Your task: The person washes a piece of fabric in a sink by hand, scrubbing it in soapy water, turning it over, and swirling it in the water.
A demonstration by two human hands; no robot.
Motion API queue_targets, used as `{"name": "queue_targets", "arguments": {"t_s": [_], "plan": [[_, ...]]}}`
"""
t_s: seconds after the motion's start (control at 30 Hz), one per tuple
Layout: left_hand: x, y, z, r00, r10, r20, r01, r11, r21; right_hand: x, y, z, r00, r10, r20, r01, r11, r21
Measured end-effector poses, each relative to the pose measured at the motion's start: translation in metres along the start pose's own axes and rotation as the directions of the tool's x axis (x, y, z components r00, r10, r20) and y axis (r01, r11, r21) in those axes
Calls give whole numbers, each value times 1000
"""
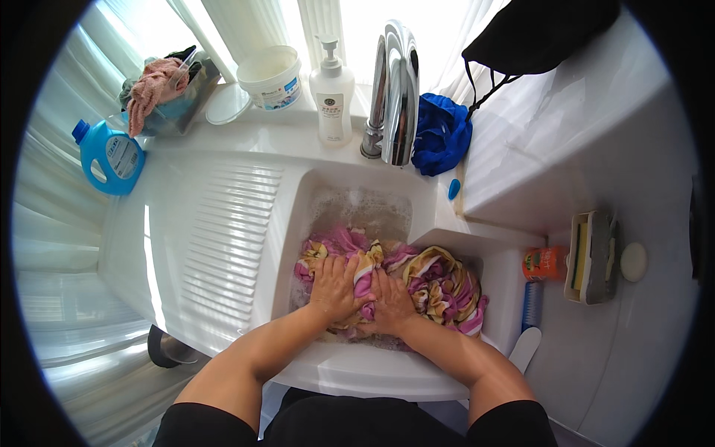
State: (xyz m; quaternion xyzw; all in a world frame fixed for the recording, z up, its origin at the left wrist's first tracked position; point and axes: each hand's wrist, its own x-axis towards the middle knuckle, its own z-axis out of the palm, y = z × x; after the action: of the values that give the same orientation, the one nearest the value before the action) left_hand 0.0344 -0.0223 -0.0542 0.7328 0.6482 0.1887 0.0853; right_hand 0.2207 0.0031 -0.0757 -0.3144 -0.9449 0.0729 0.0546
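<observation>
A wet pink, yellow and white patterned cloth (445, 287) lies bunched in the white sink (428, 376), in sudsy water (357, 205). My left hand (334, 289) grips its left part, fingers curled over the folds. Close beside it, my right hand (391, 304) grasps the middle, so a pinch of fabric stands up between the two hands. The cloth's right part spreads in twisted folds beyond my right hand. My thumbs and some fingertips are partly hidden in the fabric, and I cannot tell whether the cloth is one piece.
Left of the basin is a ridged washboard (232, 242). Behind stand a chrome faucet (398, 97), a white pump bottle (332, 100), a white tub (272, 78) and a blue detergent bottle (112, 160). A blue bag (442, 134) sits right of the faucet; a sponge holder (592, 257) is at right.
</observation>
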Motion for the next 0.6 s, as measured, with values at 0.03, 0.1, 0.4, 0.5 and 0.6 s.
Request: {"name": "queue_targets", "arguments": {"t_s": [0.03,0.1,0.4,0.5,0.6], "plan": [[7,-2,1,997,-46,64,47,999,-18,7,3,-2,1000,7,-2,-7,999,38],[22,-4,-1,972,-129,197,140,989,-45,23,11,-6,1000,28,-4,-27,993,115],[117,-76,75,697,-332,636,343,933,112,105,50,-14,945,316,80,-313,812,492],[158,-82,62,547,-407,731,357,904,236,132,61,-23,735,461,497,-663,644,383],[166,-79,34,562,-460,687,419,875,242,132,49,-60,701,489,519,-696,626,351]]}}
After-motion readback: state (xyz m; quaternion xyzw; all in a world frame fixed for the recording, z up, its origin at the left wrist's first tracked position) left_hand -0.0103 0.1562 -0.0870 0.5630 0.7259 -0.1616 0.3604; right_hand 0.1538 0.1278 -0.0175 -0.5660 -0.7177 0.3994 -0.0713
